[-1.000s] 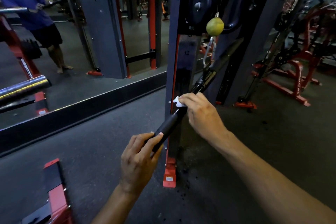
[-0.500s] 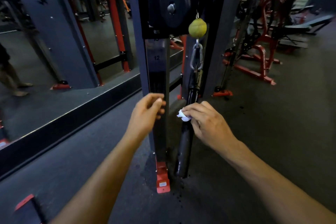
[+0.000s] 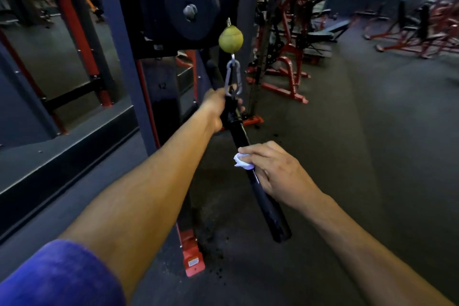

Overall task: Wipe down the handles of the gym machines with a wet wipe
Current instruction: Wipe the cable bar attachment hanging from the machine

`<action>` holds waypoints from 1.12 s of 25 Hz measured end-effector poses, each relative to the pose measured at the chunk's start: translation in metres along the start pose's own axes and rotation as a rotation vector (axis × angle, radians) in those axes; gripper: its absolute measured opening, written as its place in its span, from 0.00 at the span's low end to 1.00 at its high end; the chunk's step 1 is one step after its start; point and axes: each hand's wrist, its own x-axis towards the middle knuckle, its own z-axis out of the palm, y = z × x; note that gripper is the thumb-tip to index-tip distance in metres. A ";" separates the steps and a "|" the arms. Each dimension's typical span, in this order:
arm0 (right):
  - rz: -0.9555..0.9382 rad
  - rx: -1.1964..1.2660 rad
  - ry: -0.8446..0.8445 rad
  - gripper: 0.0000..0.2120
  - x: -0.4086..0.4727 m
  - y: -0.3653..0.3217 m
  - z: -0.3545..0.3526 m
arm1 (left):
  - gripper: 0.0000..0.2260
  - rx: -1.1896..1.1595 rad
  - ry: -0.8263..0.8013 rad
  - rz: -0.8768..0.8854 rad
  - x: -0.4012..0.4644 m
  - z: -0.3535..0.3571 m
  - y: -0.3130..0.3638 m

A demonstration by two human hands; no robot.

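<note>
Both hands grip handle [image 3: 250, 174]; wipe [image 3: 242, 161] right.

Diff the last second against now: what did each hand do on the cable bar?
The left hand let go of the bar's lower end, hung free for a moment, then took hold near the carabiner. The bar dropped to hanging and is now tilted toward the camera. The right hand kept the wet wipe pressed on the bar. Yellow ball unchanged.

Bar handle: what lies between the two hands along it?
Head view: bare black bar between left hand and right hand with wipe.
</note>
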 end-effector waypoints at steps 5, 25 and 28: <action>0.184 -0.098 -0.090 0.17 -0.011 -0.017 -0.023 | 0.03 -0.016 0.095 0.047 0.015 0.003 -0.022; 0.080 -0.202 -0.340 0.12 -0.034 -0.051 -0.015 | 0.11 0.172 0.194 0.221 0.005 -0.054 -0.032; 0.098 -0.150 -0.241 0.12 -0.039 -0.057 -0.002 | 0.18 0.160 0.201 0.191 0.031 -0.068 -0.049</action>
